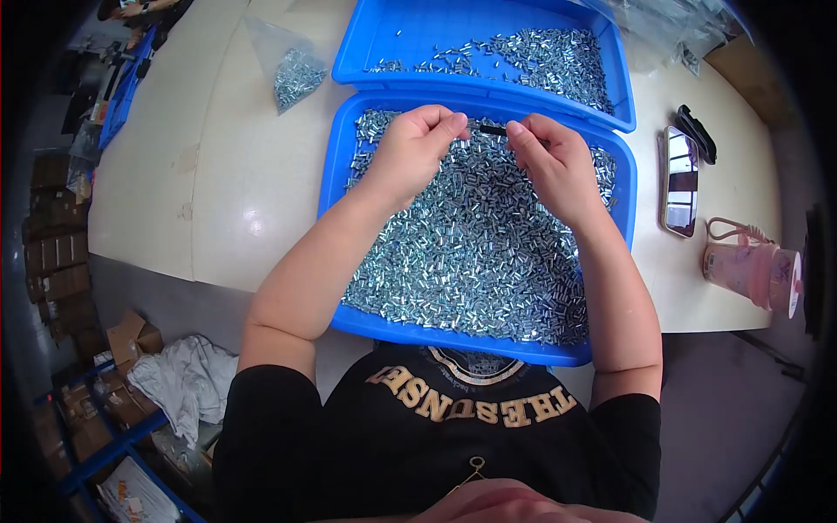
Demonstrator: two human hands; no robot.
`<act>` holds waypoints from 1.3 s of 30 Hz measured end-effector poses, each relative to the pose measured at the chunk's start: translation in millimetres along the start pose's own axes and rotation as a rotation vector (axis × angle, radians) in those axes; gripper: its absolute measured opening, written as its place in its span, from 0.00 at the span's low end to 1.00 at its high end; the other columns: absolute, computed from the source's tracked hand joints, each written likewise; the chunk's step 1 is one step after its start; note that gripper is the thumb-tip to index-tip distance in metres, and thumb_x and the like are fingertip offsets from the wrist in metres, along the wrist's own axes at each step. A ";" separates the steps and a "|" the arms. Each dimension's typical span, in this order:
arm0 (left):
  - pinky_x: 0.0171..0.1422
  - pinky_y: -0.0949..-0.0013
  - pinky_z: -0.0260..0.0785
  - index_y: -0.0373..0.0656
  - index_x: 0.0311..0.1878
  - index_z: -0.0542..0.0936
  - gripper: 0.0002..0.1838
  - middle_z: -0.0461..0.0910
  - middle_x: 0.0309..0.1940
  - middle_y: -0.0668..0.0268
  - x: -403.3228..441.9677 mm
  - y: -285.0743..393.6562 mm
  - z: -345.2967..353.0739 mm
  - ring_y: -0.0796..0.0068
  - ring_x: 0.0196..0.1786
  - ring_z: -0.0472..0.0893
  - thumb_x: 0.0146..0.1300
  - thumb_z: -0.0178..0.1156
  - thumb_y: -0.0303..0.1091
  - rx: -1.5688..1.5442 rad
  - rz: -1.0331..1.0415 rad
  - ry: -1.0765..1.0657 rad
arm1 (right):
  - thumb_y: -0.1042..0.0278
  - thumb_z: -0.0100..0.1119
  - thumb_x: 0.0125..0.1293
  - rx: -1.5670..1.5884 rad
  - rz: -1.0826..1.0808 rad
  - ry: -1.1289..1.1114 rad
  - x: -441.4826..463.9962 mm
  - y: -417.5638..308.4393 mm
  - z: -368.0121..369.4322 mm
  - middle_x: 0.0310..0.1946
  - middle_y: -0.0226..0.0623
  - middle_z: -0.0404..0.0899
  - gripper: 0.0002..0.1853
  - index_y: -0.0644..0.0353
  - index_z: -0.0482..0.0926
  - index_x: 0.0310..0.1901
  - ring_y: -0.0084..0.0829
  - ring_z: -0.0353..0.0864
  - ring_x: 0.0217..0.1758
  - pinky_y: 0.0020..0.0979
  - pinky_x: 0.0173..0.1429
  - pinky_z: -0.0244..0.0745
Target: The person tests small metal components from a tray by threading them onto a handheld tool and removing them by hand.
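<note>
A blue plastic tray (328, 196) in front of me is filled with small silvery metal pins or tubes (471, 244). Above its far part, my left hand (417, 148) is closed in a pinch between thumb and index finger. Whatever sits in that pinch is too small to make out. My right hand (558, 166) grips a thin black rod-shaped tool (493, 130), whose end points toward the left fingertips. Both hands are close together over the metal pieces.
Behind stands a second blue tray (479, 85) with more pieces. A clear bag of pieces (299, 78) lies on the white table (139, 192). To the right are a phone (680, 181), a black case (697, 135) and a pink cup (751, 273). Cardboard boxes (61, 253) stand left.
</note>
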State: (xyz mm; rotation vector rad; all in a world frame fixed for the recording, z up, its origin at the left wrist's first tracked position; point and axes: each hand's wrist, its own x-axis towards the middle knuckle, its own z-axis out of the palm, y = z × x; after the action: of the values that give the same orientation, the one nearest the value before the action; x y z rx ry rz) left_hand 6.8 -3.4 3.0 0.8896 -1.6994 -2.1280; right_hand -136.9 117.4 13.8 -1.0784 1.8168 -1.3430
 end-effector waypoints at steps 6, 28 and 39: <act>0.28 0.79 0.58 0.38 0.32 0.78 0.07 0.71 0.21 0.76 -0.8 -4.8 4.8 0.89 0.24 0.64 0.61 0.58 0.32 0.229 0.246 0.126 | 0.59 0.51 0.66 0.004 0.148 -0.083 0.1 -4.6 -5.7 0.17 0.21 0.68 0.15 0.60 0.74 0.26 0.12 0.61 0.19 0.18 0.23 0.55; 0.28 0.74 0.60 0.39 0.31 0.76 0.06 0.68 0.17 0.70 -7.4 -5.5 13.8 0.82 0.22 0.66 0.59 0.57 0.32 0.701 0.490 0.026 | 0.67 0.63 0.49 -0.690 -0.271 -0.038 -11.8 -14.1 -7.7 0.24 0.32 0.76 0.06 0.57 0.81 0.28 0.37 0.75 0.36 0.38 0.45 0.61; 0.20 0.84 0.46 0.41 0.38 0.75 0.08 0.58 0.17 0.81 -3.6 4.3 4.8 0.92 0.18 0.55 0.65 0.53 0.36 -0.119 0.013 -0.093 | 0.69 0.59 0.60 0.294 -0.182 0.089 -1.6 -1.2 -4.6 0.26 0.26 0.77 0.08 0.62 0.78 0.39 0.14 0.71 0.29 0.18 0.32 0.66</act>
State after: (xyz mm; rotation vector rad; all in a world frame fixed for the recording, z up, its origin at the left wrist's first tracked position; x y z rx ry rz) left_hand 6.0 1.3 8.6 0.7557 -1.5960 -2.2681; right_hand -139.7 120.7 16.3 -1.0568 1.5470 -1.7287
